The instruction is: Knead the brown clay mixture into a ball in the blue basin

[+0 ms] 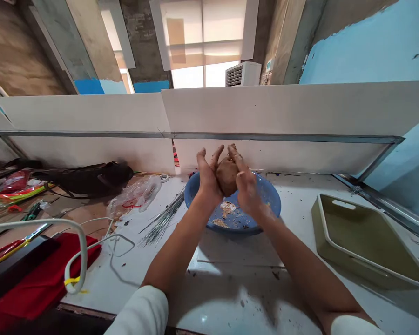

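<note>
A rounded lump of brown clay (227, 177) is between my two hands, held above a blue basin (270, 197). My left hand (208, 176) cradles its left side, with some fingers pointing up. From the right, my right hand (245, 184) presses against the lump with its fingers stretched along it. Both hands are smeared with clay. Inside the basin lie pale crumbs and flakes (227, 207). A bundle of thin wires (165, 218) rests on the white table (237, 298), left of the basin.
An olive-green plastic bin (352, 260) stands at the right. To the left are a crumpled clear plastic bag (139, 193), a black bag (87, 179), red cloth (49, 279) and a white bent tube (82, 251) with a cable. A white partition (293, 109) runs behind the table.
</note>
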`<action>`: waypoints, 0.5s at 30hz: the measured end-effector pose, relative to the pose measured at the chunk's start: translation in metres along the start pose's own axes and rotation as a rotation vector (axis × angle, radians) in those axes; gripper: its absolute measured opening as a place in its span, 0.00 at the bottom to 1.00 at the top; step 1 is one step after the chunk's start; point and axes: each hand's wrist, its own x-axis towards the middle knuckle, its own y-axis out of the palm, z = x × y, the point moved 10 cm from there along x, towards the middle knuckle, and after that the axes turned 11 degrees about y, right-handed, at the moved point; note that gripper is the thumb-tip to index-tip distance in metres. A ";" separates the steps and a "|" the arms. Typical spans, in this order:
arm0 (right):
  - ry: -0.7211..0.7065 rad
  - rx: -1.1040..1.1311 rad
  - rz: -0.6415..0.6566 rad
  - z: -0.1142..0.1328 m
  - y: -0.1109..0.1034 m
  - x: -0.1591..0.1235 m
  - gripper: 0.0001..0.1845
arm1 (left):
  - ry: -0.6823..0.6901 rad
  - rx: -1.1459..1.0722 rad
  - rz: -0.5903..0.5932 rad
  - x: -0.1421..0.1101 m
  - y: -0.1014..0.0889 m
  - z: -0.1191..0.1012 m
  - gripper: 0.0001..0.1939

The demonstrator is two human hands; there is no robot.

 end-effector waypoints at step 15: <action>-0.001 -0.156 0.031 0.002 0.003 0.004 0.49 | -0.066 -0.062 0.016 0.008 -0.002 0.017 0.38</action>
